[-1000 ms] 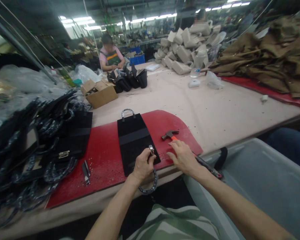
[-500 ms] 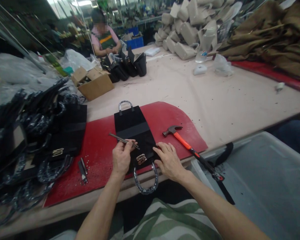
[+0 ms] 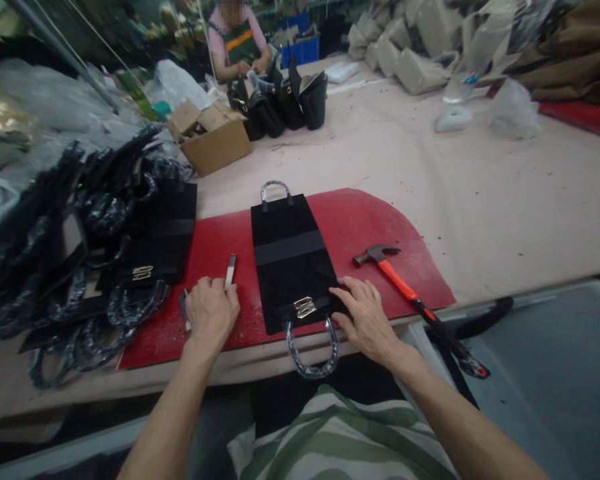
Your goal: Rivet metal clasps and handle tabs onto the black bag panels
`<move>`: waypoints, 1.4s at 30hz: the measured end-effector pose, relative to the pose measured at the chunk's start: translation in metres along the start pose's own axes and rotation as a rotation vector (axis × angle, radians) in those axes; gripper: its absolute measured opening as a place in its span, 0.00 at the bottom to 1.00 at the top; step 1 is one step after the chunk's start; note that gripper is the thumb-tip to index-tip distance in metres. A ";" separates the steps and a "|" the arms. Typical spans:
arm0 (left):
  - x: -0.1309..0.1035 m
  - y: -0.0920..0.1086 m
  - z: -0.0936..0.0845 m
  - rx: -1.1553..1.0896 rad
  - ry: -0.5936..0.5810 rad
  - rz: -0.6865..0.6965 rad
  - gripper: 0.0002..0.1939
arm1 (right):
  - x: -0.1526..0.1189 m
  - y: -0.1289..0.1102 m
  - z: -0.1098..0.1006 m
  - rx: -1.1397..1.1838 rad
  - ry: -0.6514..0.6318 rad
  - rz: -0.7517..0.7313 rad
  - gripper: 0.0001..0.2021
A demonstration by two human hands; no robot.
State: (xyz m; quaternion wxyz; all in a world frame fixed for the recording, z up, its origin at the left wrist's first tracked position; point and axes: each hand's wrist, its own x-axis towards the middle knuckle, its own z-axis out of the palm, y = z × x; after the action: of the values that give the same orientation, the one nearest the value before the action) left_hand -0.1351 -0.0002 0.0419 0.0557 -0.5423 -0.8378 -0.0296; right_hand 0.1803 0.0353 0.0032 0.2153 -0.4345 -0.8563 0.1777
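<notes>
A black bag panel [image 3: 287, 233] lies flat on the red board [image 3: 400, 237]. It has a plastic-wrapped handle at each end and a gold-coloured metal clasp [image 3: 305, 307] near its lower end. To the left of the panel, my left hand [image 3: 213, 312] is closed round a slim metal rod tool [image 3: 231, 270], whose flat end sticks up past the fingers. Partly hidden under that hand is another metal tool [image 3: 185, 309] on the board. My right hand [image 3: 367, 313] touches the panel's lower right edge with its fingers spread, close to the lower handle [image 3: 313, 372].
A claw hammer [image 3: 400, 280] with an orange handle lies at the right, its end over a grey bin [image 3: 550, 347]. Similar black panels [image 3: 155, 247] are heaped at the left. Further back are a cardboard box [image 3: 217, 147], black bags [image 3: 285, 100] and a co-worker [image 3: 240, 43].
My left hand has moved left and down from above the panel to the tool on the board, still holding the rod. My right hand stays at the panel's edge. The view has shifted.
</notes>
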 end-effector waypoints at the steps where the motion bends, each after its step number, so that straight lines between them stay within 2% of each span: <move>1: -0.007 0.007 -0.001 -0.045 0.046 0.083 0.15 | 0.002 0.000 -0.001 0.011 0.001 -0.012 0.19; 3: -0.022 0.022 -0.001 -0.218 0.062 0.283 0.11 | 0.006 -0.001 -0.004 0.022 0.001 -0.041 0.17; 6: -0.041 0.045 0.000 -0.363 -0.033 0.542 0.06 | 0.016 -0.003 -0.007 0.020 -0.028 -0.105 0.14; 8: -0.048 0.057 0.002 -0.297 -0.081 0.598 0.04 | 0.021 -0.003 -0.008 0.017 -0.062 -0.149 0.13; 12: -0.049 0.068 0.003 -0.134 -0.090 0.635 0.02 | 0.026 0.000 -0.009 -0.074 -0.127 -0.240 0.13; 16: -0.048 0.070 0.000 -0.007 -0.079 0.753 0.08 | 0.028 0.004 -0.010 -0.175 -0.211 -0.351 0.17; 19: -0.050 0.067 0.000 0.042 -0.060 0.780 0.10 | 0.029 0.008 -0.010 -0.096 -0.183 -0.353 0.17; 21: -0.050 0.059 0.006 -0.015 -0.052 0.818 0.10 | 0.028 0.012 -0.010 0.023 -0.127 -0.335 0.17; 24: -0.049 0.036 0.019 -0.295 -0.004 0.906 0.11 | 0.028 0.019 -0.010 0.150 -0.098 -0.342 0.16; 27: -0.051 0.015 0.032 -0.567 0.069 0.904 0.15 | 0.029 0.022 -0.008 0.160 -0.142 -0.375 0.14; 29: -0.054 0.009 0.037 -0.627 0.104 0.880 0.15 | 0.029 0.022 -0.008 0.162 -0.159 -0.378 0.14; 33: -0.064 0.016 0.040 -0.626 0.169 0.806 0.16 | 0.030 0.016 -0.010 0.208 -0.134 -0.357 0.14; 40: -0.076 0.028 0.046 -0.646 0.205 0.707 0.17 | 0.026 0.002 -0.011 0.249 -0.079 -0.281 0.06; 42: -0.077 0.031 0.046 -0.649 0.216 0.697 0.17 | 0.024 -0.001 -0.009 0.229 -0.038 -0.250 0.08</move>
State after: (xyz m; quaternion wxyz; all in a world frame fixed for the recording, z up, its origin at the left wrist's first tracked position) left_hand -0.0784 -0.0519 -0.0136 -0.0230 -0.7736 -0.5434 -0.3251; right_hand 0.1711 0.0554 0.0162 0.2678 -0.2939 -0.8816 0.2543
